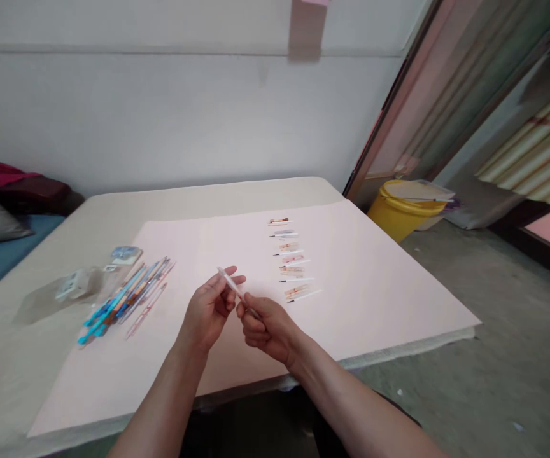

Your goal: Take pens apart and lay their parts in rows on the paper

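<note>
Between my hands, over the pink sheet, is a slim pale pen (230,280), tilted with its far end up to the left. My left hand (208,308) pinches its upper part between thumb and fingers, some fingers stretched out. Around its lower end, my right hand (269,326) is closed, so that end is mostly hidden. To the right of the hands lies a column of small groups of pen parts (296,292), each with a thin white refill (296,280) with a dark tip. A bundle of blue, brown and clear pens (126,299) lies to the left.
The pink sheet (380,305) covers much of the cream table (208,198). Beyond the pens are a clear plastic bag (41,299) and a blue-and-white packet (126,254). A yellow bucket (392,213) stands on the floor at right; a white wall (184,121) rises behind.
</note>
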The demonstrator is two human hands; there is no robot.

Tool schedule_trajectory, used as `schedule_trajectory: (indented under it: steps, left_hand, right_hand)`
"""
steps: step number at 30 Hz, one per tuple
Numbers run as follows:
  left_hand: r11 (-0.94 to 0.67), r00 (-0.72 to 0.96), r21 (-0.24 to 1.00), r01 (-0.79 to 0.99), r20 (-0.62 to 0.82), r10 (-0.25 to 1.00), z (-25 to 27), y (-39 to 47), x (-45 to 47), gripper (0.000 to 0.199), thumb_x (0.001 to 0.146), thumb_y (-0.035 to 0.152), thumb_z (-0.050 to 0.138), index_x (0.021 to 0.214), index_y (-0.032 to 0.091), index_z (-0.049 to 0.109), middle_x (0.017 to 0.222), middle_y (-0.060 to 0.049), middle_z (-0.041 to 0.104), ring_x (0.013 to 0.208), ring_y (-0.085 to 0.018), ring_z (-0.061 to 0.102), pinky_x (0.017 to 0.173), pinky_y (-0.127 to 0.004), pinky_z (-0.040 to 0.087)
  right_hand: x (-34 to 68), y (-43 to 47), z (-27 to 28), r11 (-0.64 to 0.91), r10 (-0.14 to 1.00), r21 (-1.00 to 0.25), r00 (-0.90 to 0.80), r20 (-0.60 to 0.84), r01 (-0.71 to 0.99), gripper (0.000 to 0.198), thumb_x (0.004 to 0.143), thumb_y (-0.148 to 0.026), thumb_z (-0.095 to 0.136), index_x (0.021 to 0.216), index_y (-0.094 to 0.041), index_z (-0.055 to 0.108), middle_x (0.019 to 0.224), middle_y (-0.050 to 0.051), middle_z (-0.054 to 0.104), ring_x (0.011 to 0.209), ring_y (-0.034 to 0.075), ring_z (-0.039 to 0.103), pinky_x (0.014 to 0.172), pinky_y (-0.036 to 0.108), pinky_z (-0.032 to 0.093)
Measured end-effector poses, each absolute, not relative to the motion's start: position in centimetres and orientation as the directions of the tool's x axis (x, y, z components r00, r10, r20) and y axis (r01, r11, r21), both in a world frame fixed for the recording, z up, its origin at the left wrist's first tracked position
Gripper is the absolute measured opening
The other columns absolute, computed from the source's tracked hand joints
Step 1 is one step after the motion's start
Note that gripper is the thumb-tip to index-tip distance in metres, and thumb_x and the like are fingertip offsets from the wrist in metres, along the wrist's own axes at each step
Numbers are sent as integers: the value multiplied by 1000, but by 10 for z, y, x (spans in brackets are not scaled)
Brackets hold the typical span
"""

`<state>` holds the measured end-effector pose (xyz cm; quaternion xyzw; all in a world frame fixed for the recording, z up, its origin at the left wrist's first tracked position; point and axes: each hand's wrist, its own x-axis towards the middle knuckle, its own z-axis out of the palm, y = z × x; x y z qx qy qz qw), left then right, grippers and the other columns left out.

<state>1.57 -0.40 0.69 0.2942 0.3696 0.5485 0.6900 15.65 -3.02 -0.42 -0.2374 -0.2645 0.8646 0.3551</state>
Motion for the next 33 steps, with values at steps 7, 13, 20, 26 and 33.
schedule_trajectory:
  steps: [7, 13, 20, 26, 33]
  left_hand:
    - [240, 77, 835, -495, -233, 969, -6, 0, 13, 22, 73, 31, 68, 78, 11, 62, 60, 0, 55, 47, -5, 40, 41, -17, 35]
    - [262, 60, 823, -504, -269, 961, -3, -1, 14, 26, 76, 32, 65, 93, 12, 64, 86, -9, 65, 53, -6, 47, 45, -18, 40]
    - [240, 92, 792, -561, -228, 969, 0, -1, 13, 24, 74, 21, 67, 96, 11, 64, 83, -7, 63, 53, -4, 45, 46, -14, 39]
    - [231, 80, 786, -573, -227, 971, 0, -2, 12, 24, 77, 28, 64, 95, 11, 63, 64, 0, 56, 49, -5, 44, 44, -15, 39]
    - [255, 113, 783, -567, -233, 966, 3, -2, 10, 29, 71, 14, 69, 99, 11, 63, 78, -5, 62, 52, -3, 47, 47, -13, 41]
  right_hand:
    - [150, -35, -3, -519, 808, -733, -533, -252, -440, 34, 86, -47, 47, 72, -16, 50, 36, -12, 29, 34, 3, 13, 39, 21, 10]
    - [151, -36, -5, -504, 830, -727, -495, -257, -467, 34, 85, -47, 48, 73, -16, 50, 36, -12, 28, 34, 3, 13, 39, 21, 9]
    - [156, -36, -6, -498, 829, -713, -512, -224, -494, 34, 86, -48, 48, 75, -16, 51, 38, -12, 27, 35, 3, 12, 39, 21, 8]
    - [153, -37, -4, -523, 816, -715, -515, -263, -463, 32, 86, -45, 48, 72, -16, 51, 36, -11, 28, 34, 4, 12, 38, 21, 9]
    - [154, -36, -5, -514, 820, -716, -515, -249, -472, 33, 89, -44, 45, 74, -16, 52, 36, -10, 28, 33, 4, 13, 37, 21, 9]
